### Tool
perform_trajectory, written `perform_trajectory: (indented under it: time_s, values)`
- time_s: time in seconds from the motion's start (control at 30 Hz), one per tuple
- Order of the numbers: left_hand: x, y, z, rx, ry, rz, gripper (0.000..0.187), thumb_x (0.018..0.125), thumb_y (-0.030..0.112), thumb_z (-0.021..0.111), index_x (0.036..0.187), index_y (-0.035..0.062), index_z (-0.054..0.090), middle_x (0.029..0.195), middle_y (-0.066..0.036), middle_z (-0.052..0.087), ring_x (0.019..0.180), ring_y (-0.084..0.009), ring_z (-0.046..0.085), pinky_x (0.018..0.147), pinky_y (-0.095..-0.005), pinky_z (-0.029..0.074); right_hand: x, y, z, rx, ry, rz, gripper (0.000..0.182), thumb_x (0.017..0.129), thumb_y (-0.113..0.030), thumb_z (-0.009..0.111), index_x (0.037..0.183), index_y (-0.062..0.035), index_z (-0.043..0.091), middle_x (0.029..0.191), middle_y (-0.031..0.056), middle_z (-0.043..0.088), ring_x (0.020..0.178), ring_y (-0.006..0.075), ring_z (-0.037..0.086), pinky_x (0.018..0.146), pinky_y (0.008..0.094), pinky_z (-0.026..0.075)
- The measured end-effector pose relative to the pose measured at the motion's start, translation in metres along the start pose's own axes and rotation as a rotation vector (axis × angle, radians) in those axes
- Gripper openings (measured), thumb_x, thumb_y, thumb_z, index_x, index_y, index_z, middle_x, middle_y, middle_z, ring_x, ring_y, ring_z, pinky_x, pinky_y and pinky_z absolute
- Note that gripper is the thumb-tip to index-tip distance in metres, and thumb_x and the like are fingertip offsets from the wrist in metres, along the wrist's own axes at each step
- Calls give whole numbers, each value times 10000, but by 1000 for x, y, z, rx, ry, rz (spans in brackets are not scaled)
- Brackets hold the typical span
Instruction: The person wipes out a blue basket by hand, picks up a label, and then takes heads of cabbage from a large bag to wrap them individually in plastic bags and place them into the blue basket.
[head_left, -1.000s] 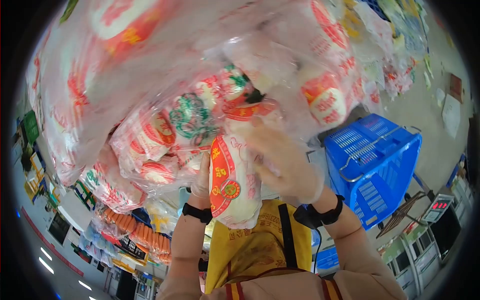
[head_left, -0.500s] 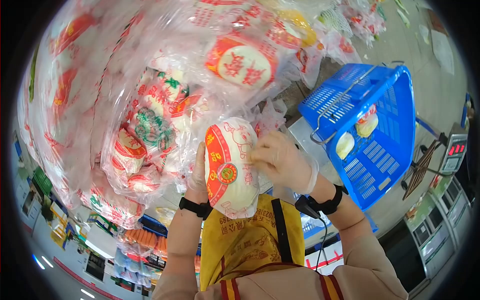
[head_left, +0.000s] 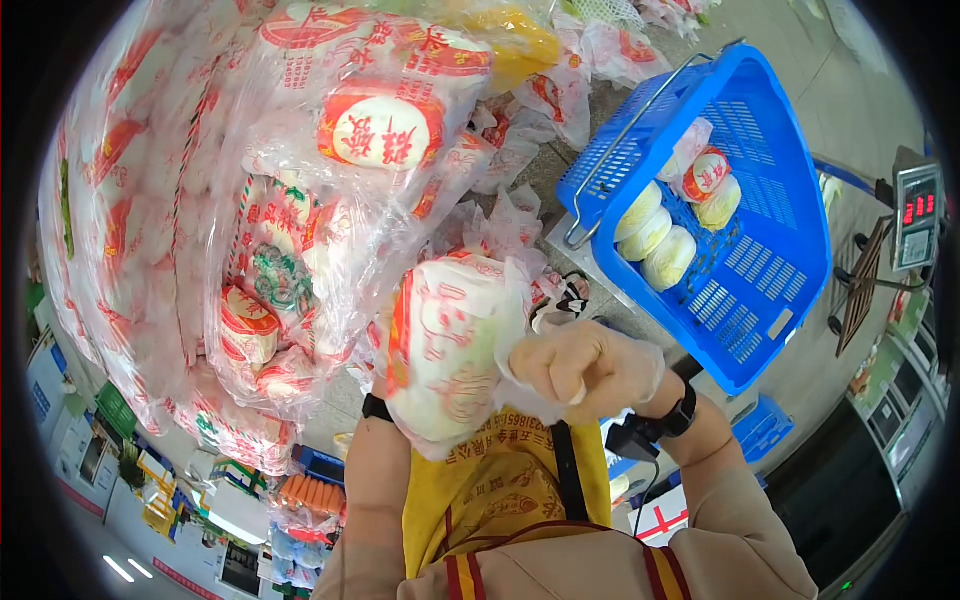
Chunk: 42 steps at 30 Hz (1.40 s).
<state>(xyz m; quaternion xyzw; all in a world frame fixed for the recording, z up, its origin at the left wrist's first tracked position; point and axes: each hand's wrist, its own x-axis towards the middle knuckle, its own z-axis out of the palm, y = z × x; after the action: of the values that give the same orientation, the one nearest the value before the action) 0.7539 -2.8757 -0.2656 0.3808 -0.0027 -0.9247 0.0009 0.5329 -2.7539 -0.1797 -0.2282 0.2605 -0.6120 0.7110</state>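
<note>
A Chinese cabbage (head_left: 450, 350) in a white and red printed wrapper is held upright in front of the yellow apron. My left hand (head_left: 380, 385) supports it from behind and the left side; its fingers are hidden by the cabbage. My right hand (head_left: 590, 368), in a thin clear glove, is closed at the cabbage's right side. It pinches the loose edge of the wrapper (head_left: 515, 310), which stands away from the cabbage there. Pale green leaf shows through the wrapper on that side.
A blue basket (head_left: 760, 300) at right holds several cabbages (head_left: 668, 258), one partly in printed wrapping (head_left: 706, 175). Large clear bags (head_left: 300, 120) of wrapped cabbages fill the left and top. A scale display (head_left: 917, 210) stands at far right.
My right hand has pulled the wrapper's edge outward from the cabbage. The cabbage has turned, its red band now at the left edge. The view has shifted, showing more inside the basket.
</note>
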Motion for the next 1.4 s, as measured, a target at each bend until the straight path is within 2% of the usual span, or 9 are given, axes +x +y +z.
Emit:
perform_trajectory:
  time_s: [0.23, 0.37, 0.43, 0.53, 0.83, 1.03, 1.23, 1.33, 1.4]
  values:
    - [-8, 13, -3, 27, 54, 92, 680, 881, 526, 475, 1342, 32, 405, 1277, -168, 520, 1120, -303, 544, 950, -416, 461, -26, -42, 19, 336, -450, -386, 265, 780, -72, 600, 583, -123, 430, 636, 14, 492, 631, 183, 460, 619, 327, 372]
    - [-5, 17, -2, 33, 76, 123, 677, 880, 520, 479, 1340, 29, 406, 1276, -168, 521, 1119, -304, 545, 949, -417, 462, -106, -38, 3, 150, 169, -866, 179, 848, -126, 506, 670, -109, 505, 699, 4, 517, 671, 125, 478, 628, 286, 394]
    - [-2, 18, -1, 35, 85, 126, 676, 879, 518, 481, 1339, 28, 407, 1275, -168, 522, 1119, -304, 545, 948, -418, 463, -108, -48, -3, 108, 957, -476, 48, 832, -98, 527, 794, -70, 537, 792, 32, 546, 772, 101, 498, 642, 249, 390]
    - [1, 20, -3, 40, 85, 133, 674, 878, 513, 484, 1338, 26, 408, 1274, -169, 523, 1118, -305, 545, 946, -419, 464, -121, -15, -35, -1296, 1570, 172, 429, 766, -117, 679, 1149, -18, 515, 1092, 112, 541, 973, 205, 509, 837, 318, 413]
    - [-4, 6, 2, 107, 87, -19, 669, 876, 501, 494, 1333, 20, 411, 1270, -169, 525, 1116, -306, 546, 942, -421, 468, 0, -23, -6, -1427, 228, -61, 294, 802, -211, 633, 1043, -44, 619, 932, 135, 629, 882, 281, 587, 849, 375, 426]
    - [-22, 3, -10, 181, -123, -277, 737, 843, 536, 507, 1366, 39, 357, 1336, -169, 455, 1177, -314, 493, 988, -447, 424, 43, 32, -54, -1133, 815, 93, 184, 842, -167, 526, 903, -18, 615, 734, 166, 589, 689, 355, 578, 651, 398, 457]
    - [-33, -2, -39, -469, -179, -102, 646, 845, 392, 574, 1297, -44, 425, 1265, -189, 524, 1110, -306, 558, 941, -428, 475, -4, 147, -88, -994, 125, 272, 201, 875, -207, 489, 849, -38, 595, 760, 193, 584, 680, 330, 582, 634, 403, 464]
    - [-24, 15, -42, 24, -25, 32, 683, 821, 416, 607, 1293, -43, 424, 1265, -185, 521, 1098, -292, 561, 936, -421, 479, -3, 82, -51, -1233, 655, 326, 262, 861, -165, 556, 1080, -32, 609, 922, 135, 632, 865, 266, 599, 789, 343, 461]
    - [-23, 18, -3, 74, -14, 58, 671, 808, 385, 630, 1280, -49, 431, 1261, -180, 524, 1080, -281, 567, 924, -404, 479, 5, 44, -27, -262, 1180, 152, 423, 856, -192, 590, 1249, -48, 526, 1104, 86, 609, 1004, 241, 569, 896, 342, 436]
